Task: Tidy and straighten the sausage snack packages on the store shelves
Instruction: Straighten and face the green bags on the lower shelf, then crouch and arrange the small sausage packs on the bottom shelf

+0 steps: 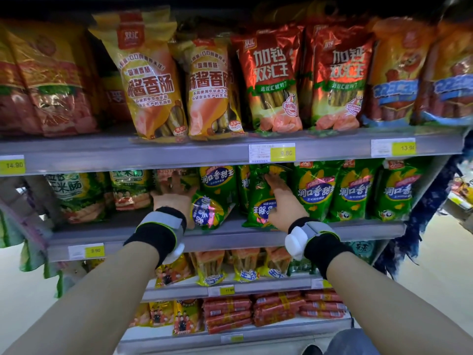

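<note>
Green sausage snack packages fill the middle shelf (358, 230). One green package (258, 201) stands upside down, and my right hand (281, 198) grips its front. To its left another green package (208, 210) lies toppled on its side, its end pointing outward. My left hand (172, 193) reaches in just left of it, fingers spread against the packs behind; whether it grips anything is unclear. Upright green packages (313, 190) stand in a row to the right.
The top shelf (128, 155) carries yellow, red and orange sausage bags with price tags (271, 152) on its edge. Lower shelves hold yellow packs and red sausage bundles (279, 308). The aisle floor (435, 278) lies to the right.
</note>
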`<move>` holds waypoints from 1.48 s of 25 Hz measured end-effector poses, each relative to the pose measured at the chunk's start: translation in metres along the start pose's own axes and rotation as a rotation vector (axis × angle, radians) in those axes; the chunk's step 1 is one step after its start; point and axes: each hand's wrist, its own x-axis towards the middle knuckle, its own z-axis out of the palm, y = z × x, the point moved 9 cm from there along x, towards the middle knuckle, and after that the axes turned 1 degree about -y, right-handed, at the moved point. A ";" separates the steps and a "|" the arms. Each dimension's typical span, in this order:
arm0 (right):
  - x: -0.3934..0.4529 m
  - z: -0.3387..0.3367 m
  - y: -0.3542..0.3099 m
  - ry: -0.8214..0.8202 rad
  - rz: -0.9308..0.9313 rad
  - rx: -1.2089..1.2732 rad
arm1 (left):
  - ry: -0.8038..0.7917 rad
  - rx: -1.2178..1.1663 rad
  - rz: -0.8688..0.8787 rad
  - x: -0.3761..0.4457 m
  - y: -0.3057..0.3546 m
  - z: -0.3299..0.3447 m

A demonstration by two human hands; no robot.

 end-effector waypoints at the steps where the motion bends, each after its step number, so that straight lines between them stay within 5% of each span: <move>1: -0.002 0.000 -0.001 0.020 0.008 -0.149 | 0.044 0.073 0.015 -0.001 0.003 0.001; 3: -0.008 -0.003 -0.017 0.128 -0.101 -0.477 | 0.093 0.173 0.108 -0.002 0.018 0.005; 6: -0.017 0.018 -0.041 0.195 -0.473 -0.810 | -0.036 0.085 0.190 0.003 0.030 0.023; 10: 0.002 0.037 -0.029 -0.038 -0.524 -1.122 | -0.024 0.040 0.222 0.009 0.032 0.028; 14: 0.008 0.028 -0.042 0.040 -0.510 -1.049 | 0.180 -0.081 0.156 -0.007 0.031 0.007; 18: -0.011 0.007 -0.053 0.279 -0.551 -0.953 | 0.554 -0.517 0.097 -0.035 0.015 -0.033; 22: -0.013 -0.010 -0.062 0.383 -0.271 -0.713 | 0.551 -1.273 -0.020 -0.026 0.011 -0.026; 26: -0.008 -0.006 -0.022 0.319 0.199 -0.270 | 0.513 -1.635 -0.153 -0.007 0.015 -0.016; 29: -0.007 -0.005 0.010 0.346 0.391 0.006 | 0.439 -1.651 -0.109 0.009 0.031 -0.008; 33: 0.013 0.013 0.023 0.080 0.508 0.016 | 0.185 -1.470 -0.151 0.029 0.074 0.018; 37: 0.017 0.023 0.026 -0.029 0.567 0.004 | 0.124 -1.272 -0.219 0.036 0.076 0.016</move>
